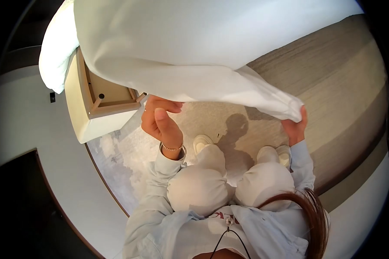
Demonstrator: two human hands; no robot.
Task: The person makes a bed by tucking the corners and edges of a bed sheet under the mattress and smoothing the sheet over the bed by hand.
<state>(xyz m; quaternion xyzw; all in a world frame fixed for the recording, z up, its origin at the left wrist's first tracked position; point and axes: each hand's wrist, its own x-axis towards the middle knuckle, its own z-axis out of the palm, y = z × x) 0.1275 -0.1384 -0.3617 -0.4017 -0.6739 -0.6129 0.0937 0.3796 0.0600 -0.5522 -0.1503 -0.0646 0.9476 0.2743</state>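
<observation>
A large white cloth (pixel 173 34), like a bed sheet, fills the top of the head view and hangs in loose folds. At the lower right, its bunched corner (pixel 289 108) is pinched in my right hand (pixel 295 127). My left hand (pixel 163 123), with a beaded bracelet at the wrist, is just under the cloth's lower edge. Its fingers are curled and the thumb points up. The cloth overlaps the tops of these fingers, so whatever they hold is hidden.
A cream upholstered stool (pixel 106 123) lies on its side at the left, legs showing. Behind it is a bright white bulky fabric (pixel 58 52). My shoes (pixel 202 142) stand on a patterned rug (pixel 129 168). Wood-look flooring (pixel 333 73) stretches to the right.
</observation>
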